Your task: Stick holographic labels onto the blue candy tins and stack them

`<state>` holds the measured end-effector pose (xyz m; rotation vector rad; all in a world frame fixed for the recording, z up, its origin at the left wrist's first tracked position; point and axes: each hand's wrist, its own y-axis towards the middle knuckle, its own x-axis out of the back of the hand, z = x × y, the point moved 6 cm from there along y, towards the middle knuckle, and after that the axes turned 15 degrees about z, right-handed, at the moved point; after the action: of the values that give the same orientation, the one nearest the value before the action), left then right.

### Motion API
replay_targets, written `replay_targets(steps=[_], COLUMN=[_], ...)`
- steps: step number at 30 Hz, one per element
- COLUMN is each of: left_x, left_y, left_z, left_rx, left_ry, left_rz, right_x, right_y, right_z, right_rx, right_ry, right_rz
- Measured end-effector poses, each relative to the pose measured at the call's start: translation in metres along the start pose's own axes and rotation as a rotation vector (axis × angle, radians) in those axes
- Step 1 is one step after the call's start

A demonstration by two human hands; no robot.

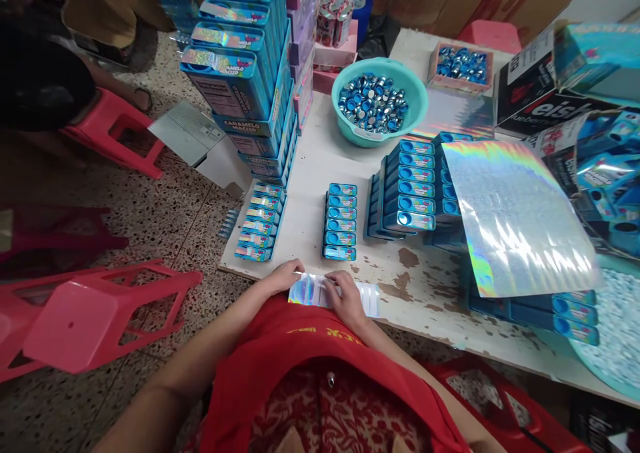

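At the table's near edge, against the red apron, lies a shiny holographic sticker strip [370,298] marked off in narrow bars. My left hand [286,276] is closed at its left end, the fingertips on the upper corner. Over its middle, my right hand [346,297] has curled fingers and thumb pressed on the strip. Just beyond them stands a short row of blue candy packs [341,223] with round recesses in their tops. Left of that sits a blue tray of similar packs [259,223] with shiny stickers on top.
Tall stacked blue display boxes [230,83] rise at the back left. A turquoise basin [350,130] holds many blue and silver caps. More packs [413,186] stand at right, near a large holographic sheet [520,220]. Red stools [85,320] and a seated person are at left.
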<state>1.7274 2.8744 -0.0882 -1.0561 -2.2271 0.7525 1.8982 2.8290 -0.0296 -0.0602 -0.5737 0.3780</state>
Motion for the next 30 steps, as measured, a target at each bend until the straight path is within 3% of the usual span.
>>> replay_targets(steps=[5,10,14,19,23,25,27,28,30], left_x=[-0.001,0.01,0.014,0.012,0.017,0.025,0.029,0.027,0.015], left_y=[0.002,0.003,0.002,0.006,0.0,-0.013,-0.027,-0.032,-0.036], left_z=[0.008,0.006,0.004,-0.004,-0.007,-0.018,-0.035,-0.044,-0.061], left_rx=[0.008,0.051,0.08,0.058,0.132,0.06,-0.128,-0.226,-0.341], left_ry=[-0.208,-0.195,-0.166,-0.034,0.051,0.019,-0.1,-0.186,-0.348], left_rz=[-0.046,-0.173,-0.191,-0.194,-0.261,-0.373,-0.428,-0.384,-0.176], right_x=[-0.031,-0.038,-0.036,-0.029,-0.004,0.014,0.03,0.036,0.045], right_y=[0.027,0.03,0.028,0.032,0.028,0.025,0.024,0.024,0.026], right_z=[-0.004,0.0,0.003,0.009,0.031,0.04,0.047,0.049,0.05], right_rx=[-0.008,0.046,0.079,-0.003,-0.018,-0.048,-0.08,-0.092,-0.111], right_ry=[-0.304,-0.457,-0.445,-0.404,-0.178,-0.055,0.033,0.069,0.125], right_rz=[0.138,0.158,0.143,0.174,0.146,0.114,0.097,0.088,0.063])
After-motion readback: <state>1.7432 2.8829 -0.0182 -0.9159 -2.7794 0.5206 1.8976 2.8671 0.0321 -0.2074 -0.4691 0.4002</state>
